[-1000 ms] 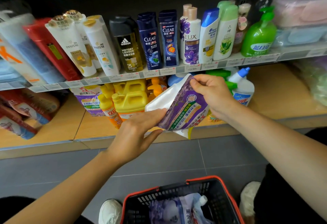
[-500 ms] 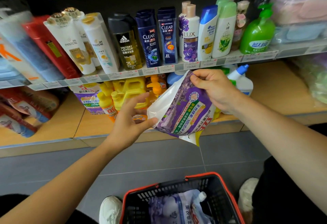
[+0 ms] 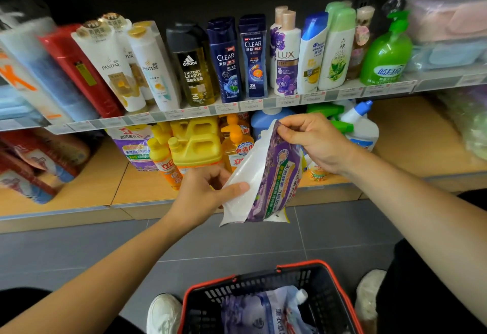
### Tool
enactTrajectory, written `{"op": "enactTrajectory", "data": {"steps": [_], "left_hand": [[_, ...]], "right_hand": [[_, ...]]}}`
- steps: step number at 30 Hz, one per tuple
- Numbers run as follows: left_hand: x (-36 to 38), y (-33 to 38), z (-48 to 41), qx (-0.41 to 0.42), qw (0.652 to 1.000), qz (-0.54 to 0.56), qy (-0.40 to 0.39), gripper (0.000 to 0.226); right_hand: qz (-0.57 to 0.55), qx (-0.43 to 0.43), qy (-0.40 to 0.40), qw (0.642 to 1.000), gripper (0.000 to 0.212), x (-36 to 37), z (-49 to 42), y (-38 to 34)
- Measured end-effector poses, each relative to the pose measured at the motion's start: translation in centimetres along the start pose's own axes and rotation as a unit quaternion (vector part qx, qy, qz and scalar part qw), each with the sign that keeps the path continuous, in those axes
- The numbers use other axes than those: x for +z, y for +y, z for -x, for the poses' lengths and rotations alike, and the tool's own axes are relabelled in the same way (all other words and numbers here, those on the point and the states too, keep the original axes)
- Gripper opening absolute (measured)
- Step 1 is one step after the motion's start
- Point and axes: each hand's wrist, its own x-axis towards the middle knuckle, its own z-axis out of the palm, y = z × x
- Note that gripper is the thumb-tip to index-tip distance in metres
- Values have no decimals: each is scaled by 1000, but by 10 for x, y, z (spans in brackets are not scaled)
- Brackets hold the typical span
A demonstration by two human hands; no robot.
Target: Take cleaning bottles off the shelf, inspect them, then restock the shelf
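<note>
pouch point(image 3: 271, 175) rotated vs 0.5 s ago: white back faced cam, held in front of lower shelf point(image 3: 408, 136). R hand point(image 3: 316, 141) pinched top edge, L hand point(image 3: 200, 194) gripped the back, thumb across. Prob mid-inspection; restock pending.

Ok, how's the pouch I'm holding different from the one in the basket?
The held pouch is deep purple; the basket pouch is paler, bluish. The held pouch is gripped by the left hand and pinched at its top by the right hand; the basket pouch lies in the basket. Only the basket pouch shows a spout cap. Both are soft bags.
</note>
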Motion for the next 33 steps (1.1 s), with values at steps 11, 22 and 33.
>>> {"op": "enactTrajectory", "data": {"steps": [11,22,33], "left_hand": [[2,-1,10,21,991,-19,-133,50],[-10,-31,-11,-151,981,122,31,22],[16,-46,-14,-48,978,200,43,29]], "right_hand": [[27,30,92,995,19,2,-3,2],[66,12,162,984,23,4,1,-5],[-139,43,228,963,7,5,-1,-24]]}}
